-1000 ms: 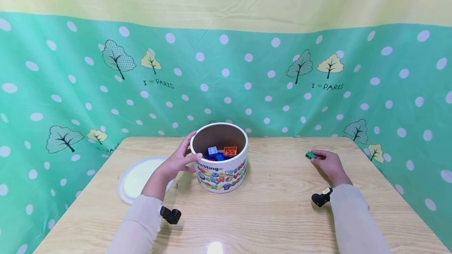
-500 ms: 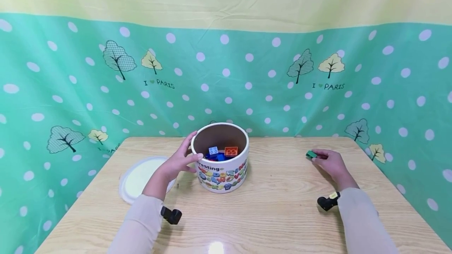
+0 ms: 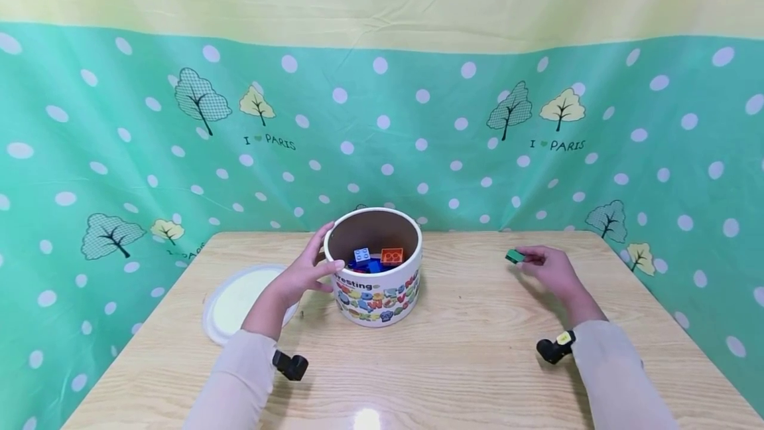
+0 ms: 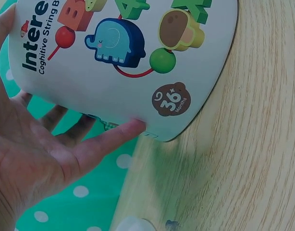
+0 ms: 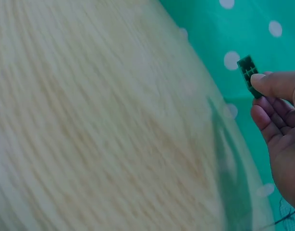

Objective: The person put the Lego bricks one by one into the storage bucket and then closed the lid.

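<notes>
A round white bucket (image 3: 382, 300) with colourful letters stands upright on the table. Inside lie an orange brick (image 3: 392, 257), a pale blue brick (image 3: 362, 255) and some darker blue pieces. My left hand (image 3: 304, 275) holds the bucket's left side, the thumb at the front rim and the fingers spread round the wall. Close up in the left wrist view, the palm (image 4: 37, 149) faces the printed wall. Off to the right, my right hand (image 3: 552, 269) pinches a small green toy brick (image 3: 514, 256) between thumb and fingers; its hollow underside shows in the right wrist view.
A white round lid (image 3: 235, 307) lies on the wooden table (image 3: 453, 363), left of the bucket and partly behind the left forearm. A green and yellow dotted cloth (image 3: 382, 125) hangs along the table's back and sides.
My right hand has moved slightly left and up, carrying the green toy brick with it. The left hand keeps its place on the bucket.
</notes>
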A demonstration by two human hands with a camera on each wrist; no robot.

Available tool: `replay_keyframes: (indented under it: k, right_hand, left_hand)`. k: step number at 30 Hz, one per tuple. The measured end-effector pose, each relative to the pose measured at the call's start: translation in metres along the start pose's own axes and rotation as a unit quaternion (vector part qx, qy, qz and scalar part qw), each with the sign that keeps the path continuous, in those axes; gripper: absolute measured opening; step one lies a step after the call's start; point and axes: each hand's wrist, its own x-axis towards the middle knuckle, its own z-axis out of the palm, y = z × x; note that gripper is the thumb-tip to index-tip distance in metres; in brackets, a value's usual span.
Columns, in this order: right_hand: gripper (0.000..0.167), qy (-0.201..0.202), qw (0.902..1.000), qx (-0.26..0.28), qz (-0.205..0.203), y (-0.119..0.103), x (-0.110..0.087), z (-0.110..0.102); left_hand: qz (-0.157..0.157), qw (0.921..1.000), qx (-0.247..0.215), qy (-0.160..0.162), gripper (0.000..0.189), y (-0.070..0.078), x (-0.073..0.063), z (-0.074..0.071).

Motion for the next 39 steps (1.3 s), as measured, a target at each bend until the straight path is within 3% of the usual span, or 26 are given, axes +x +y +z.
replay_keyframes:
  k: [10,24,39]
  right_hand:
    - [0.038,0.007,0.9987,0.011,-0.050,-0.034,-0.001,0.011]
    - [0.036,-0.027,0.9924,0.053,-0.108,-0.091,-0.008,0.026]
    - [0.033,-0.063,0.9738,0.100,-0.194,-0.147,-0.004,0.047]
  left_hand:
    - [0.002,1.0000,-0.001,0.000,0.084,0.002,-0.003,0.001]
    - [0.001,1.0000,-0.001,-0.002,0.084,0.003,-0.002,0.001]
    - [-0.005,1.0000,-0.001,0.000,0.086,0.003,-0.003,0.001]
